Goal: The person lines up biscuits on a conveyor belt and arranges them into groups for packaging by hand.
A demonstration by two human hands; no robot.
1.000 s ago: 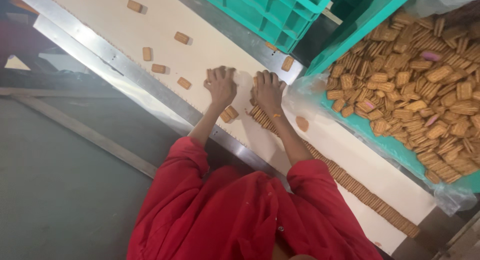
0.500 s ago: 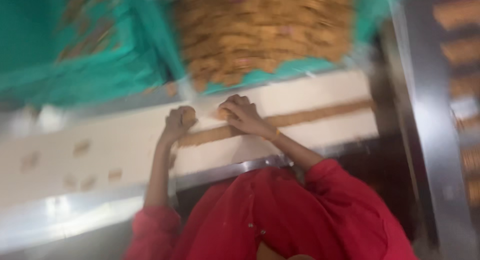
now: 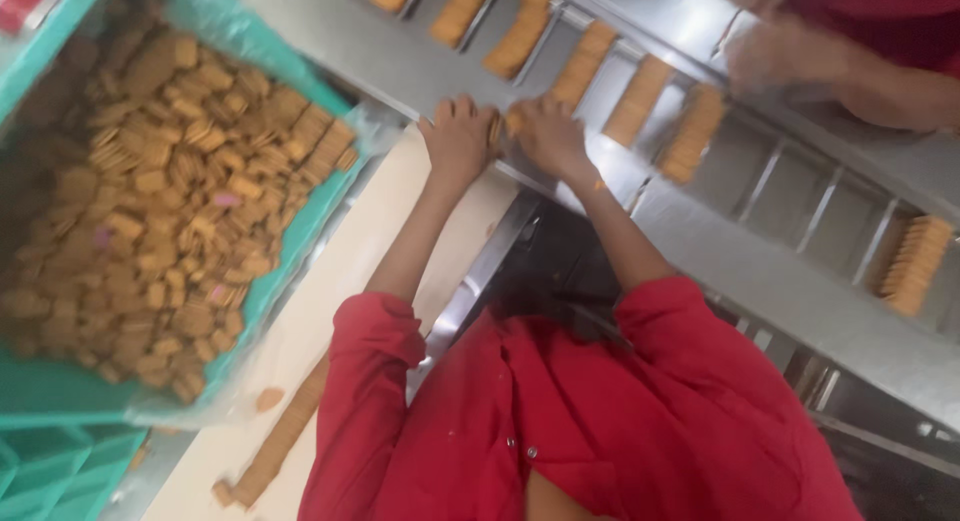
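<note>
My left hand and my right hand press from either side on a short stack of tan biscuits. The stack sits at the near edge of a slotted metal conveyor. Other stacks of biscuits stand on edge in its slots. Both my arms wear red sleeves. Most of the held stack is hidden by my fingers.
A green crate with a plastic liner holds a heap of loose biscuits on the left. A cream belt carries a row of biscuits below it. Another person's hand works at the conveyor, top right.
The view has swung round. My hands have left the cream belt and now hold a stack of biscuits against the slotted metal conveyor.
</note>
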